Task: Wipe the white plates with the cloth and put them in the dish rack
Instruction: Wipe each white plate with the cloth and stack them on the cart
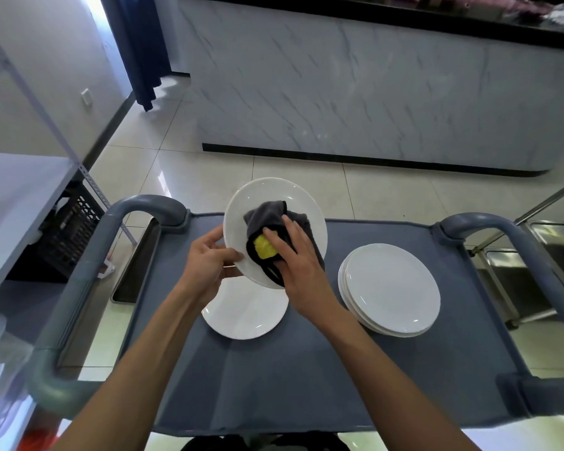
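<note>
Hands met at the centre of the frame, both busy on one white plate (275, 203) that was raised and tilted above the grey cart top (306, 369). The left hand (209, 262) pinched the plate's left rim, thumb on the upper face and fingers curled beneath. The right hand (298, 262) lay on the plate's face with fingers bent over a dark grey cloth (274, 216), pressing it down; a yellow patch of the cloth showed between the fingers. Bunched folds of the cloth spread toward the plate's upper middle.

Directly below the held plate, a second white plate (248, 314) lay flat on the cart, partly hidden by the left wrist. To the right of centre, well apart from the hands, a stack of white plates (389, 289) sat on the same grey surface. Rounded grey handles (144, 206) rose at the cart's left and right ends. At the left edge a black slotted crate (69, 229) stood under a white shelf, and a marble-patterned counter front (372, 92) filled the upper part of the frame. No dish rack could be made out.
</note>
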### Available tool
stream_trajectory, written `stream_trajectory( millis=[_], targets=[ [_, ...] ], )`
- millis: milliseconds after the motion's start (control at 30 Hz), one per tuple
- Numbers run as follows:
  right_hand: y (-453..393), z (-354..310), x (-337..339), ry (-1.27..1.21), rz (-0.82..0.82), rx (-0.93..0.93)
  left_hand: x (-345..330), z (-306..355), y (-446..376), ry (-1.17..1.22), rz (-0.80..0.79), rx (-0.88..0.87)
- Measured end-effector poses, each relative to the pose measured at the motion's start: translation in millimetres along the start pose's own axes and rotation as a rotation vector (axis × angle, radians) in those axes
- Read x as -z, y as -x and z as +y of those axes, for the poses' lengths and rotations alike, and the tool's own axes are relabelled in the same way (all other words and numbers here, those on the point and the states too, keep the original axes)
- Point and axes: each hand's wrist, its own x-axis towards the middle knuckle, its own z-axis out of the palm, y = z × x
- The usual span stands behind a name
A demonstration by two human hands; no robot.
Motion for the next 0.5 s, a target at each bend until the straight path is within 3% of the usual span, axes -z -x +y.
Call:
stream_trajectory(
  millis=[167,333,500],
  targets=[
    [8.7,0.4,0.3,-0.004,0.029,-0.053,-3.3,-2.6,-0.2,-0.012,-0.037,0.012],
    [-9.1,-8.5,2.1,0.038,0.057,0.065,-9.1,0.2,-1.0,-0.072,-0.147,0.010],
    [-38.9,-14.3,4.6,0.078,0.092,0.067,-8.4,-0.1,0.7,-0.053,-0.206,0.033]
  ],
)
